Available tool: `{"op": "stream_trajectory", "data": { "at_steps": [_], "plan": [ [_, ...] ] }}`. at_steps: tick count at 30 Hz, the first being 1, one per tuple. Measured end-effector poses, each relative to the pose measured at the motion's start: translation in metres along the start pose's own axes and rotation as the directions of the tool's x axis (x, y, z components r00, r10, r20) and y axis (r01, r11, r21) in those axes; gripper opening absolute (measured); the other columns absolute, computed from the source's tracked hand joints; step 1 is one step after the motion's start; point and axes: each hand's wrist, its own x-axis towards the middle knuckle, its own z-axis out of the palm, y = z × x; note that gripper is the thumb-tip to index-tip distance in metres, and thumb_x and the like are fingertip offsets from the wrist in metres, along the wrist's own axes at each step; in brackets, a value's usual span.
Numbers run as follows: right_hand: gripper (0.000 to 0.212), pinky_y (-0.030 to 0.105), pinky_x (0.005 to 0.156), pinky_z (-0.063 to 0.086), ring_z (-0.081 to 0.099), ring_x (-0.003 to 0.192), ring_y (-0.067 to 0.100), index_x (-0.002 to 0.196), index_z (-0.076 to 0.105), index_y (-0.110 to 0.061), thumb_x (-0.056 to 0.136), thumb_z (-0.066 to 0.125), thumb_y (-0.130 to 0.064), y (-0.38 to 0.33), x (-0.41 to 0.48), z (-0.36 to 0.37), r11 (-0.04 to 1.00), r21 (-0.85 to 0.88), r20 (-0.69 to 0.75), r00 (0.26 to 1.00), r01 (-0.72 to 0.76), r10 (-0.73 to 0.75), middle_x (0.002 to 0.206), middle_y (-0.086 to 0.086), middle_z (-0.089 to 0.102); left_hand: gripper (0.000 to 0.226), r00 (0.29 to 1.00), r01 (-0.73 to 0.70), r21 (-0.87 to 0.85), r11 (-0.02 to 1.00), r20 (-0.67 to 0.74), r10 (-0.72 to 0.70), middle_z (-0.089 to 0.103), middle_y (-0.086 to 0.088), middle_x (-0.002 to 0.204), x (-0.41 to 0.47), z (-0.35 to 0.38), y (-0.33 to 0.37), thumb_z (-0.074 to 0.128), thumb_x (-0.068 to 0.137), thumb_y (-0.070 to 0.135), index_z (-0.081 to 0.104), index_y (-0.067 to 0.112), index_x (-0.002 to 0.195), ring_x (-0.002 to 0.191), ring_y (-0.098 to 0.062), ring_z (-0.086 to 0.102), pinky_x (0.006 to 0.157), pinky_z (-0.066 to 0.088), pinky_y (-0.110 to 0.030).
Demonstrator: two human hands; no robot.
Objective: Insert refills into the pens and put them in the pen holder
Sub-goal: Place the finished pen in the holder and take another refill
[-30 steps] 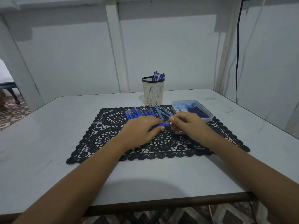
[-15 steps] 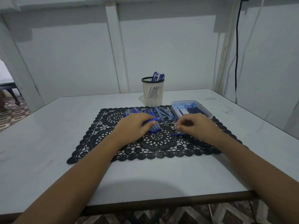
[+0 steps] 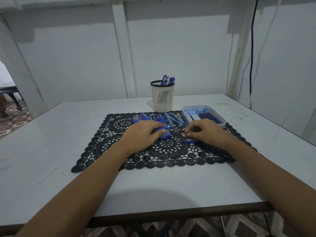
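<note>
Head view: left hand (image 3: 143, 132) lay knuckles-up on mat (image 3: 119, 151), thumb and fingers curled round pen (image 3: 168, 127). Pen's clear tip end stuck out rightward, toward right hand (image 3: 205, 132), small gap between the two. Right hand rested on mat, fingers curled under, fingertips (image 3: 188, 133) bunched and pointing down at the lace; could not tell whether they pinched anything, too small and shadowed. Short blue piece (image 3: 188, 142) lay on mat just under right hand's near edge; cap or barrel, could not tell. Pile (image 3: 147, 118) of blue pens sat on mat's far side, partly hidden by left hand. Loose pale-blue sticks (image 3: 174, 118) fanned out between pile and tray (image 3: 196, 106). Tray sat at mat's far right corner, dark refills (image 3: 206, 116) lying inside. Holder (image 3: 162, 98) stood upright on table (image 3: 51, 151) just beyond mat's far edge, left of tray, with several capped pens (image 3: 168, 79) leaning in it, caps up. Both forearms reached in from table's near edge. Black cable (image 3: 252, 48) hung down wall at right.
</note>
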Motion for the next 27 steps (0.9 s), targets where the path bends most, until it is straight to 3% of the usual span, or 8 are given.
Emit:
{"op": "stream_trajectory", "data": {
  "at_steps": [5, 13, 18, 22, 24, 27],
  "plan": [
    [0.009, 0.013, 0.069, 0.044, 0.057, 0.078, 0.001, 0.081, 0.067, -0.026, 0.083, 0.066, -0.017, -0.001, 0.000, -0.002, 1.000, 0.015, 0.054, 0.998, 0.014, -0.015, 0.088, -0.007, 0.067, 0.034, 1.000, -0.004, 0.001, 1.000, 0.004, 0.004, 0.065, 0.006, 0.107, 0.001, 0.001, 0.000, 0.045, 0.094, 0.040, 0.061, 0.021, 0.116, 0.091, -0.009, 0.057, 0.080, 0.049, -0.034],
    [0.011, 0.024, 0.080, 0.049, 0.061, 0.085, 0.009, 0.089, 0.066, -0.031, 0.085, 0.064, -0.021, 0.001, -0.002, -0.003, 0.999, 0.035, 0.085, 0.996, 0.032, -0.035, 0.090, -0.007, 0.068, 0.035, 1.000, -0.010, -0.009, 1.000, 0.007, 0.010, 0.065, 0.005, 0.107, 0.000, 0.001, 0.000, 0.045, 0.094, 0.040, 0.061, 0.020, 0.117, 0.091, -0.009, 0.057, 0.081, 0.049, -0.033],
    [0.014, 0.024, 0.078, 0.044, 0.058, 0.084, 0.004, 0.095, 0.068, -0.025, 0.090, 0.055, -0.028, -0.001, -0.006, -0.006, 0.999, 0.013, 0.022, 0.999, 0.032, -0.033, 0.086, -0.013, 0.064, 0.034, 1.000, -0.013, -0.016, 1.000, -0.004, 0.013, 0.065, 0.006, 0.106, 0.000, 0.001, 0.000, 0.046, 0.094, 0.039, 0.061, 0.020, 0.117, 0.085, -0.005, 0.052, 0.079, 0.048, -0.031],
    [0.028, 0.022, 0.072, 0.047, 0.061, 0.077, 0.007, 0.094, 0.069, -0.019, 0.091, 0.049, -0.038, -0.012, -0.011, -0.008, 0.978, 0.197, -0.106, 0.993, 0.071, -0.051, 0.085, -0.005, 0.068, 0.033, 0.999, -0.038, -0.047, 0.998, -0.014, 0.037, 0.066, 0.004, 0.104, 0.001, 0.002, 0.003, 0.046, 0.094, 0.038, 0.061, 0.020, 0.117, 0.083, -0.005, 0.052, 0.078, 0.049, -0.032],
    [0.020, 0.015, 0.073, 0.047, 0.061, 0.077, 0.003, 0.092, 0.070, -0.023, 0.087, 0.057, -0.036, -0.019, -0.015, -0.006, 0.938, 0.330, -0.083, 0.993, 0.103, -0.080, 0.087, -0.006, 0.069, 0.030, 0.998, -0.061, -0.067, 0.996, -0.028, 0.059, 0.066, 0.003, 0.096, 0.001, 0.004, 0.007, 0.047, 0.093, 0.037, 0.063, 0.020, 0.112, 0.080, -0.008, 0.055, 0.074, 0.050, -0.036],
    [0.008, 0.010, 0.068, 0.047, 0.059, 0.072, 0.001, 0.087, 0.071, -0.023, 0.083, 0.065, -0.028, -0.022, -0.015, -0.002, 0.920, 0.372, -0.058, 0.993, 0.121, -0.107, 0.081, -0.003, 0.069, 0.028, 0.995, -0.090, -0.065, 0.994, -0.039, 0.087, 0.066, 0.004, 0.093, 0.000, 0.004, 0.011, 0.048, 0.093, 0.038, 0.063, 0.021, 0.111, 0.080, -0.011, 0.057, 0.071, 0.050, -0.039]
  ]
}}
